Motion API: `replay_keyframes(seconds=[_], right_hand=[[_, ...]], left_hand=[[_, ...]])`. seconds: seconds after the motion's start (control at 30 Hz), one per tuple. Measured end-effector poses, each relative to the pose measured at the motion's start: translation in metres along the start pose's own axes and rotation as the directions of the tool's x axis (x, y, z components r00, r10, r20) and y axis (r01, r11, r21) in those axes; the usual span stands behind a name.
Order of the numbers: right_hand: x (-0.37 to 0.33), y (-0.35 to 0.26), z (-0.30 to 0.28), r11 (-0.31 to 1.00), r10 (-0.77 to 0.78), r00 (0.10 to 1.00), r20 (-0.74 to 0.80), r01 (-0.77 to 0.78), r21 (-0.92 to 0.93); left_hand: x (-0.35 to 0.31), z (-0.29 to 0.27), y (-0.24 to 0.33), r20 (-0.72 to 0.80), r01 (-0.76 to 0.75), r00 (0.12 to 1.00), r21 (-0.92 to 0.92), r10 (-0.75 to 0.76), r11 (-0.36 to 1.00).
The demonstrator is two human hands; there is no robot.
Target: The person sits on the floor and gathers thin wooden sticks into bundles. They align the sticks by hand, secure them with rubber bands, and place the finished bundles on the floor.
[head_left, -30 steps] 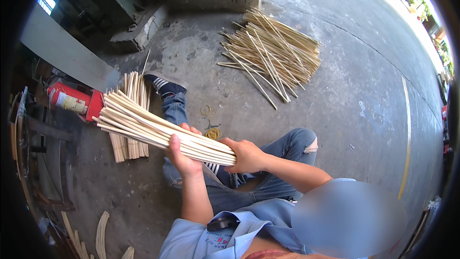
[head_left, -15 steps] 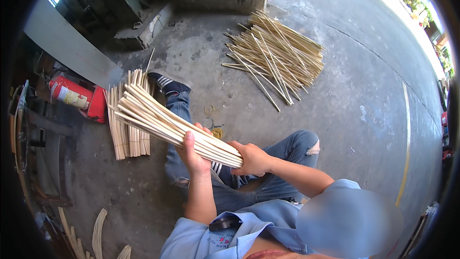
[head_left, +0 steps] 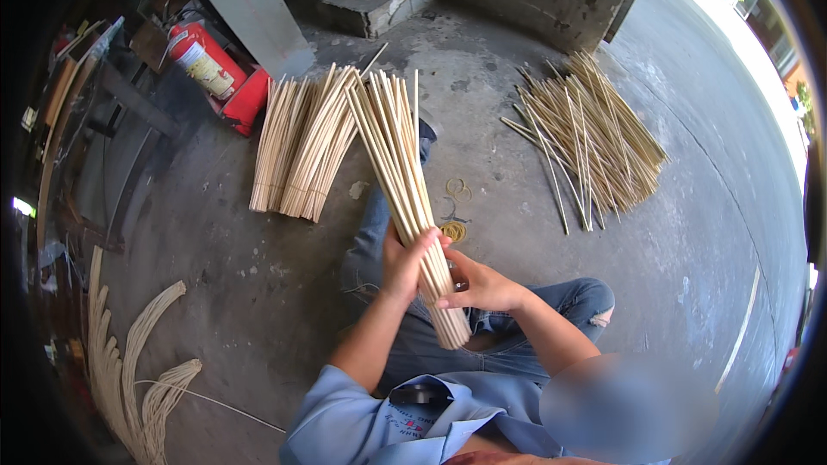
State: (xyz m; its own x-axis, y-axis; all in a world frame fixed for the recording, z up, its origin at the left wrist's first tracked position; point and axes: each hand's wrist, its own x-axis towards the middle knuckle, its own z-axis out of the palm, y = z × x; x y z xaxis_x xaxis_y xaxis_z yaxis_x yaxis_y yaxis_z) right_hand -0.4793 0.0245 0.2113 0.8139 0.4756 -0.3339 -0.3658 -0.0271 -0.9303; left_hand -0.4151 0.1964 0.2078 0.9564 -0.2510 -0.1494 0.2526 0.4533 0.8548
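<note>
A bundle of thin pale wooden sticks [head_left: 398,176] is held in front of me, its far ends fanned out and its near end over my lap. My left hand [head_left: 405,263] wraps round the bundle's left side, thumb across the top. On the other side, nearer the lower end, my right hand [head_left: 487,284] grips it with thumb and fingers curved round. Past my hands, yellow rubber bands [head_left: 453,231] lie on the floor, a few of them loose [head_left: 459,189]. Two similar bundles, one on the left [head_left: 280,146] and one beside it [head_left: 320,151], lie banded near their ends.
A spread pile of loose sticks [head_left: 594,142] lies on the floor to the right. At the far left stands a red fire extinguisher [head_left: 205,62] beside a grey post [head_left: 245,9]. Curved bundles of pale strands [head_left: 142,336] lie at the lower left. A concrete block [head_left: 379,9] sits behind.
The held bundle has swung from slanting leftward to pointing away from me. My right hand has moved from its near end a little up its side. The whole view has shifted.
</note>
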Motion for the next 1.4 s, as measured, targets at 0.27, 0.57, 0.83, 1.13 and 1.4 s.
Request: replay_keyframes(seconds=[0.27, 0.57, 0.83, 1.13, 1.4], right_hand=[[-0.037, 0.085, -0.094, 0.646, 0.160, 0.829, -0.535, -0.498, -0.579], [-0.049, 0.069, -0.268, 0.360, -0.151, 0.416, -0.897, -0.822, -0.441], [-0.040, 0.055, -0.391, 0.305, -0.191, 0.248, -0.950, -0.904, -0.298], [-0.015, 0.079, -0.458, 0.433, -0.203, 0.091, -0.975, -0.885, -0.173], [-0.022, 0.144, -0.412, 0.289, -0.714, 0.284, -0.640, -0.713, -0.639]], left_hand=[[0.158, -0.199, 0.143, -0.048, -0.265, 0.881, 0.774, 0.470, 0.575], [0.256, -0.212, 0.136, -0.010, 0.091, 0.850, 0.987, 0.527, -0.129], [0.196, -0.080, -0.037, 0.320, -0.136, 0.925, 0.780, -0.204, 0.611], [0.192, 0.076, -0.195, 0.283, 0.527, 0.684, 0.445, -0.672, 0.724], [0.201, 0.158, -0.268, 0.213, 0.599, 0.743, 0.209, -0.634, 0.773]])
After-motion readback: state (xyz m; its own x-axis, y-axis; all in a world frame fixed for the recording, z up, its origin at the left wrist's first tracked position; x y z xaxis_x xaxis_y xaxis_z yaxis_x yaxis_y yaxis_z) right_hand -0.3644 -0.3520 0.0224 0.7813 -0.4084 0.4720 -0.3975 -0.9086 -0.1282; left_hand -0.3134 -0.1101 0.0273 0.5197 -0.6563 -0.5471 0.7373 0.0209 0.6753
